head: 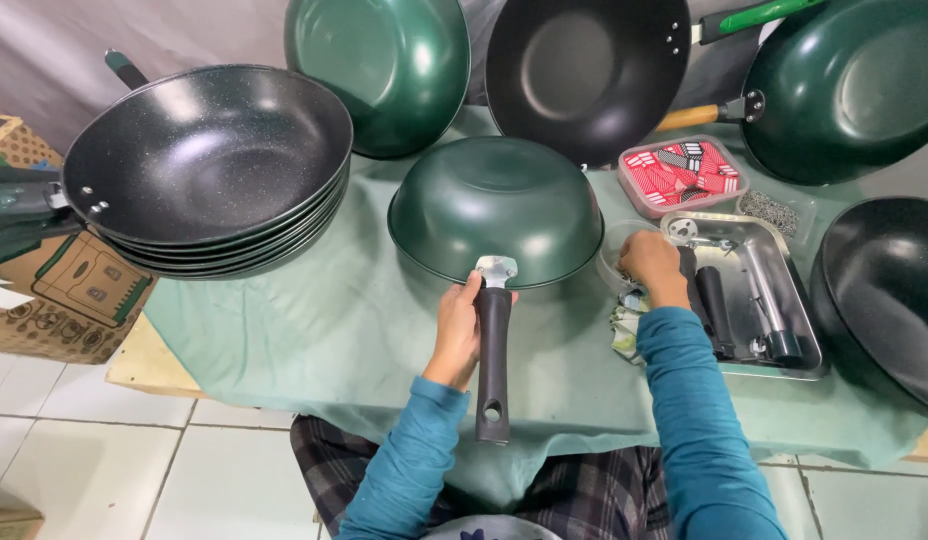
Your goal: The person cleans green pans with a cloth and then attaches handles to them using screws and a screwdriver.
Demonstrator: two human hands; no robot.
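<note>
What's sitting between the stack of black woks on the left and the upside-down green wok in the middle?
In the head view, only bare green tablecloth lies between the stack of black woks and the upside-down green wok.

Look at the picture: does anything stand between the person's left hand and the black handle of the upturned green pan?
No. The left hand already grips the black handle near the upturned green pan; nothing lies between them.

Pale tiled floor [74,460], low table [144,365] under green cloth [334,320], grey backdrop [134,30] behind
</note>
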